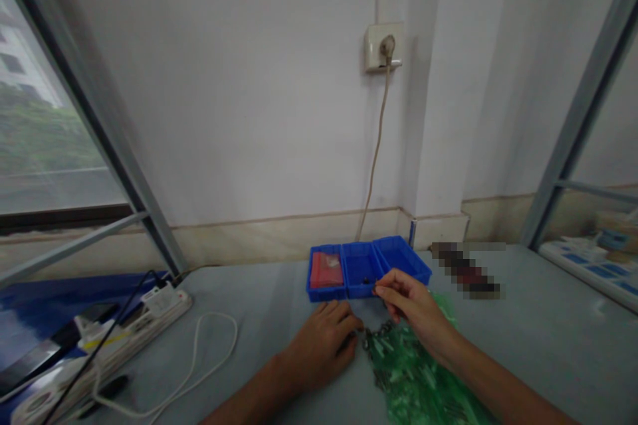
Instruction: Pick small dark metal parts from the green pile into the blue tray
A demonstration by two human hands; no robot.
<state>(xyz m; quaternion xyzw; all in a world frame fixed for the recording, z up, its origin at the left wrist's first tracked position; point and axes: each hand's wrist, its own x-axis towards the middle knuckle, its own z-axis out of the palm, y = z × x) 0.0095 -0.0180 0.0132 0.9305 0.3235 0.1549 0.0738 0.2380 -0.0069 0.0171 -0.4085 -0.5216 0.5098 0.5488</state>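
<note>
My right hand (pixel 406 299) is raised over the near edge of the middle blue bin (pixel 359 262), thumb and fingertips pinched together; whatever is between them is too small to make out. A few small dark pieces lie in that bin. My left hand (pixel 326 339) rests on the table with curled fingers, its fingertips by the mouth of a green plastic bag (pixel 413 372). Small dark metal parts (pixel 376 335) spill out at the bag's opening. What the left fingertips hold, if anything, is hidden. The bag lies partly beneath my right forearm.
The left blue bin (pixel 326 295) holds a red packet (pixel 326 271); a third blue bin (pixel 401 259) adjoins on the right. A power strip (pixel 164 309) with plugs and a white cable (pixel 195 352) lie at the left. A pixelated item lies at the back right. Metal frame posts (pixel 573 119) flank the table.
</note>
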